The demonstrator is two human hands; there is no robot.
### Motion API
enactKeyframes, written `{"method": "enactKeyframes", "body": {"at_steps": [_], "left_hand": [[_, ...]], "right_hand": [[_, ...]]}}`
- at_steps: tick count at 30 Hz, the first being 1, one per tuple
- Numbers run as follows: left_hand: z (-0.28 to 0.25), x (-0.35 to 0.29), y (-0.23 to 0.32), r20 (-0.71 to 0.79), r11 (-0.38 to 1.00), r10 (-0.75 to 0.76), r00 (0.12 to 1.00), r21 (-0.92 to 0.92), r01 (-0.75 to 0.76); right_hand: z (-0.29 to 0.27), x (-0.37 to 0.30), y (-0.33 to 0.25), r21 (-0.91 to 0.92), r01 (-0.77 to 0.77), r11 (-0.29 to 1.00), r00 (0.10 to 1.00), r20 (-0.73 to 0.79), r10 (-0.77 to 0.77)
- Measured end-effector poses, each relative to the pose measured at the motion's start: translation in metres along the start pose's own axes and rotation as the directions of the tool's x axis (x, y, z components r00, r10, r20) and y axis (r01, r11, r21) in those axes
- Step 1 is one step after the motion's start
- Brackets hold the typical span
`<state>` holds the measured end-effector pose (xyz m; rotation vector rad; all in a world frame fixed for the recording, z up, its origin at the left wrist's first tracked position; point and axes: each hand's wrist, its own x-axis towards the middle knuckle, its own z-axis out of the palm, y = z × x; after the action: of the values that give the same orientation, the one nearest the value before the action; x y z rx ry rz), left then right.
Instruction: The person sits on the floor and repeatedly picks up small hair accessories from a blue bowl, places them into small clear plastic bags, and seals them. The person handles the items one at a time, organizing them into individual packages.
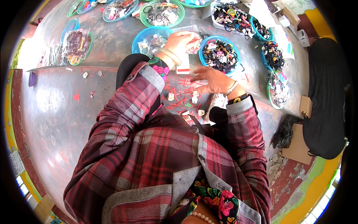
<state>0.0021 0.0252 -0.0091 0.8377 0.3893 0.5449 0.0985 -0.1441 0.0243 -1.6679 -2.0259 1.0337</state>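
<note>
A small clear plastic packet [193, 47] is pinched by the left hand [181, 42], left of a round blue plastic basket [201, 56]; the right hand [214, 80] is held open above scattered thin red strips [181, 101].

lettering in view: no words or numbers are legible. well beyond and to the right of the left hand's [178, 44] grip, a flat whitish panel [297, 5] carries green, writing-like strokes, too small and cropped to read. far to the left of the grip and on its near side, a pale rectangular sheet [16, 163] bears rows of small dark marks, likewise unreadable.
</note>
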Motion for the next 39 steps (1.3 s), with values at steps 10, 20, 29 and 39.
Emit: {"method": "enactKeyframes", "body": {"at_steps": [10,20,29,39], "left_hand": [[0.003,0.000,-0.001,0.003,1.000,-0.014,1.000,0.012,0.014],[0.008,-0.002,-0.002,0.071,0.984,-0.103,0.992,-0.141,0.112],[0.015,-0.008,-0.005,0.175,0.966,-0.182,0.968,-0.152,0.209],[0.016,-0.010,0.003,0.194,0.976,-0.188,0.963,-0.070,0.204]], "right_hand": [[-0.009,-0.001,0.013,0.159,-0.137,0.978,0.988,-0.054,0.147],[-0.019,0.001,0.029,0.805,0.093,0.586,0.579,-0.523,0.626],[-0.015,0.015,0.017,0.804,0.271,0.529,0.597,-0.572,0.563],[-0.017,0.010,0.019,0.815,0.245,0.524,0.539,-0.564,0.625]]}}
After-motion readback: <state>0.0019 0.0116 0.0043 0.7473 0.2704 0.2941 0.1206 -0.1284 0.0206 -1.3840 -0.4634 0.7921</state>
